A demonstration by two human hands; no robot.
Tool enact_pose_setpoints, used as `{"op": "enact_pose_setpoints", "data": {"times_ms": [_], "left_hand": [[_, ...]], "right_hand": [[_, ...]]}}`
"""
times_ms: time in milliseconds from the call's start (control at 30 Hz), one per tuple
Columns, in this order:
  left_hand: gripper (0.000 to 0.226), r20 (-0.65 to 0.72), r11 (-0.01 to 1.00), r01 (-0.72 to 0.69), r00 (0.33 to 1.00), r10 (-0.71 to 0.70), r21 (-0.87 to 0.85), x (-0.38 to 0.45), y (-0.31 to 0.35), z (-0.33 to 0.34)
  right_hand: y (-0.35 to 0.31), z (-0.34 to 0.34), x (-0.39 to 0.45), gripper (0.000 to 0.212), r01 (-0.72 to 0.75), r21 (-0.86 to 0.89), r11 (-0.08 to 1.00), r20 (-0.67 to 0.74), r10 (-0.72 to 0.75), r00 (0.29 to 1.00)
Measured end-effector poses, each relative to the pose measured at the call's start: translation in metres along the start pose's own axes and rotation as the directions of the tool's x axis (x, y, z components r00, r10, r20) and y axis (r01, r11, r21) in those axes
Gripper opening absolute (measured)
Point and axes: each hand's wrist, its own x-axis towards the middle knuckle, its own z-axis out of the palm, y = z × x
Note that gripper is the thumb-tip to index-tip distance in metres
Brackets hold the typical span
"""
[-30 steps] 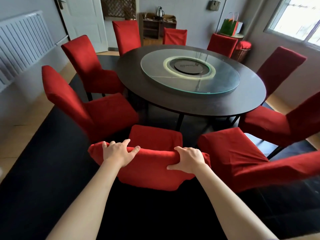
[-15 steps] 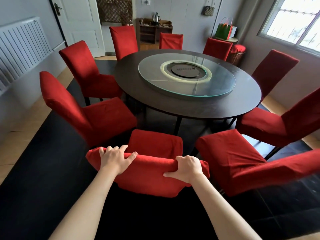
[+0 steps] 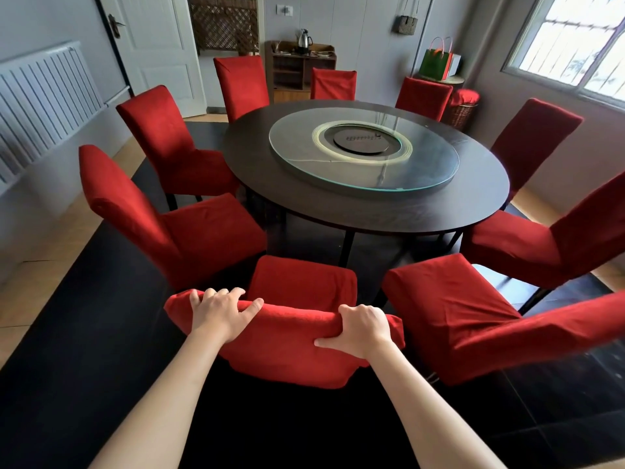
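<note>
Both hands grip top edge of red fabric-covered chair (image 3: 297, 346), lower centre of frame: left hand (image 3: 220, 313) w/ fingers curled over backrest, right hand (image 3: 363, 328) wrapped round it. Seat faces round dark wooden table (image 3: 372, 214), just short of rim

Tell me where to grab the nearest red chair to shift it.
Take the backrest by its top edge, from behind, one hand near each corner, as the left hand and right hand grip it. Its back faces you, seat toward the table.

Daylight from the window (image 3: 571, 45) at right glares on the glass turntable (image 3: 365, 154); edges bend.
</note>
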Motion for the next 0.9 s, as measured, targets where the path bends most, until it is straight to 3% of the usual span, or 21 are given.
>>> {"op": "enact_pose_setpoints", "data": {"times_ms": [567, 733, 900], "left_hand": [[0.072, -0.037, 1.000, 0.005, 0.999, -0.004, 0.012, 0.000, -0.001, 0.002], [0.070, -0.067, 0.999, -0.004, 0.998, 0.000, -0.054, 0.002, -0.003, 0.001], [0.074, -0.095, 0.993, 0.037, 0.994, -0.048, -0.110, 0.013, -0.037, -0.014]], "right_hand": [[0.000, -0.001, -0.001, 0.073, 0.002, 0.023, 1.000, 0.027, -0.003, 1.000], [0.005, 0.003, 0.002, 0.091, 0.036, 0.081, 0.996, 0.015, -0.037, 0.999], [-0.007, -0.004, 0.007, 0.096, 0.062, 0.182, 0.981, 0.010, -0.065, 0.998]]}}
